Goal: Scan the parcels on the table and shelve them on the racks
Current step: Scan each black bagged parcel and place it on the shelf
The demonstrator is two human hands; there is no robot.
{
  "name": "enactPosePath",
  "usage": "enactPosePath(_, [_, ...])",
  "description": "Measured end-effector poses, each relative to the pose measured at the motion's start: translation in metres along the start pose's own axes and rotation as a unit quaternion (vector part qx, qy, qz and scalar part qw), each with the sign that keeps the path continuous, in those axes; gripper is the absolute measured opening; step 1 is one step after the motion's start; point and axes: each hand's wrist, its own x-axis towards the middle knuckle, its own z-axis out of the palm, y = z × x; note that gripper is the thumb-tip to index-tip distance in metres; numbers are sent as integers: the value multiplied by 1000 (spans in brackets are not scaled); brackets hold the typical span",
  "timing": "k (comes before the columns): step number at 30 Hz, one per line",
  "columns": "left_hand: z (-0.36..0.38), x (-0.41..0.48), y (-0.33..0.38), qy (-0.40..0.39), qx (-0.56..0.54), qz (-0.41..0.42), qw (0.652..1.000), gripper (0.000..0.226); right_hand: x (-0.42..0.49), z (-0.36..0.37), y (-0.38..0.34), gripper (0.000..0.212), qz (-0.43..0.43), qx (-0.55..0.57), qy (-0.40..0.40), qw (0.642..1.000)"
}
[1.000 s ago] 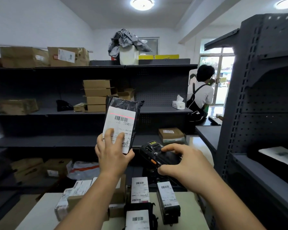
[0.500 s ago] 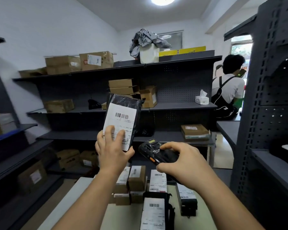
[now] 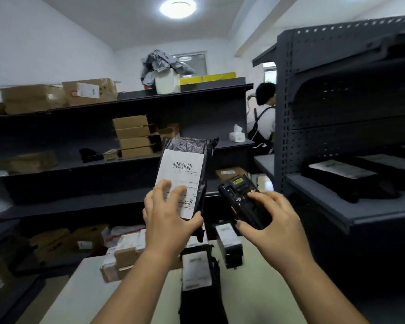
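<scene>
My left hand (image 3: 167,218) holds a black plastic parcel (image 3: 192,150) upright by its lower end, its white barcode label facing me. My right hand (image 3: 272,220) grips a black handheld scanner (image 3: 241,195), whose head points up and to the left, close beside the parcel. Below my arms, several labelled parcels (image 3: 197,270) and small boxes lie on the pale table (image 3: 84,291). A dark rack (image 3: 126,99) with cardboard boxes runs across the back. A second dark rack (image 3: 318,199) stands at the right.
A person (image 3: 263,113) with a backpack stands at the far end between the two racks. The right rack's shelf holds flat dark parcels (image 3: 344,174). Boxes and bags sit on the floor shelf at the lower left (image 3: 56,242). A tissue box (image 3: 237,135) rests on the back rack.
The view has swung to the right and the right rack looms larger. The red scan line seen on the label a second ago is gone. The scanner's head now tilts upward.
</scene>
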Motion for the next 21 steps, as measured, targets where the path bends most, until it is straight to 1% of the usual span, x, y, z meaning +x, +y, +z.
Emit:
enactPosePath(2, [4, -14, 33, -20, -64, 25, 997, 57, -24, -37, 4, 57, 7, -28, 77, 997])
enactPosePath(4, [9, -29, 75, -37, -118, 49, 991, 58, -43, -82, 7, 56, 17, -66, 130, 989])
enactPosePath(9, [31, -64, 204, -105, -230, 119, 960, 62, -97, -213, 23, 57, 72, -149, 229, 959])
enactPosePath(13, [63, -107, 322, -154, -300, 178, 925, 63, -147, -319, 52, 56, 124, -198, 305, 923])
enactPosePath(18, [112, -169, 466, -204, -359, 230, 881, 63, -211, -444, 100, 59, 158, -255, 349, 888])
enactPosePath(21, [138, -204, 543, -220, -391, 239, 861, 61, -239, -515, 129, 58, 183, -274, 362, 872])
